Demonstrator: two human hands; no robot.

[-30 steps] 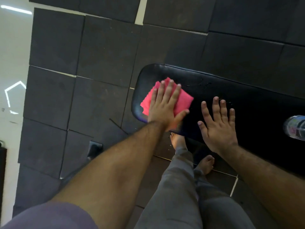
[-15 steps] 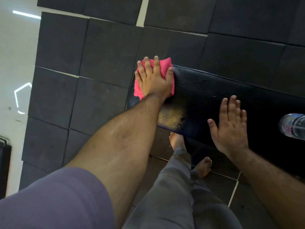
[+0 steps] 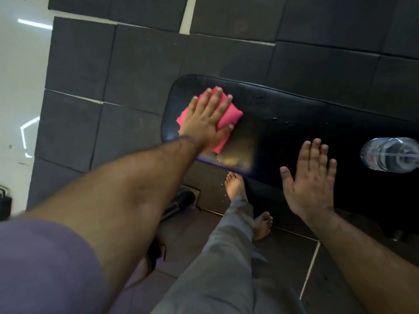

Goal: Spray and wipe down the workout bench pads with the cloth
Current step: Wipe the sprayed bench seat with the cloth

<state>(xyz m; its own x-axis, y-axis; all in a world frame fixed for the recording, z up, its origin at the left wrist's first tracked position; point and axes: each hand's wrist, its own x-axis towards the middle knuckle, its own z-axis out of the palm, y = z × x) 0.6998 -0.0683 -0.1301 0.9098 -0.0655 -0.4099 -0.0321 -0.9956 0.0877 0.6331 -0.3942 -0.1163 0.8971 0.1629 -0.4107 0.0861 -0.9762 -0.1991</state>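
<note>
Two bare hands work a black bench pad (image 3: 294, 123): the left hand (image 3: 205, 118) presses flat, fingers spread, on a pink cloth (image 3: 229, 115) near the pad's end; the right hand (image 3: 310, 180) rests open, holding nothing. Beside it lies a clear bottle (image 3: 390, 155), contents unclear.

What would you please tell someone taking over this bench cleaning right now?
Left hand: flat, pressing the pink cloth on the bench pad at its left end.
Right hand: open, empty, spread over the pad's near edge.
Clear bottle: lies on the pad at the right edge of view.
Done: pad sprayed; droplets show mid-pad.
Left: wipe from the middle rightward; any other pads are out of view.
</note>
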